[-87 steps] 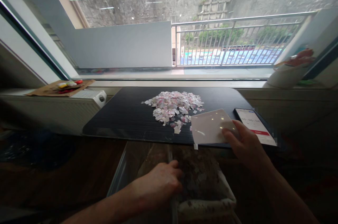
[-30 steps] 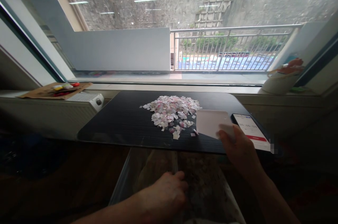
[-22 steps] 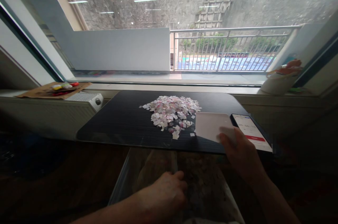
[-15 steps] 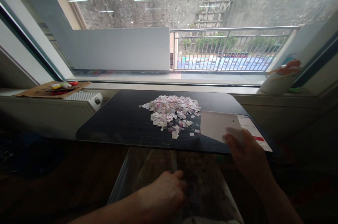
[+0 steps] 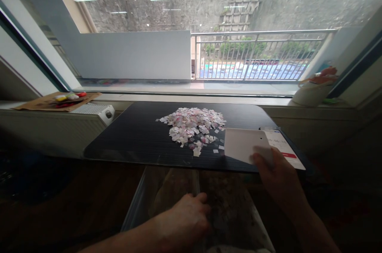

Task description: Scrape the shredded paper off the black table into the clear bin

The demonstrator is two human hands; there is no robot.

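Observation:
My right hand (image 5: 276,171) is closed round a flat, pale plastic scraper (image 5: 243,143) with a small hole near its held end. Its broad end is at the table's right, just beside the loose paper bits. A heap of small square white and pinkish paper pieces (image 5: 193,121) covers the middle of the dark table (image 5: 128,137). Below the table's front edge, my left hand (image 5: 191,213) is curled shut over a dim open container (image 5: 134,201); what its fingers grip is hidden.
A flat white sheet or screen with digits and a red bar (image 5: 288,153) lies at the table's right end. Left stands a radiator (image 5: 95,111), with cardboard (image 5: 36,102) bearing small coloured items. A white pot-like object (image 5: 310,92) sits on the right sill. The window is behind.
The scraper in my right hand has shifted slightly down and left, showing more of the white sheet's top edge. My left hand stays in place.

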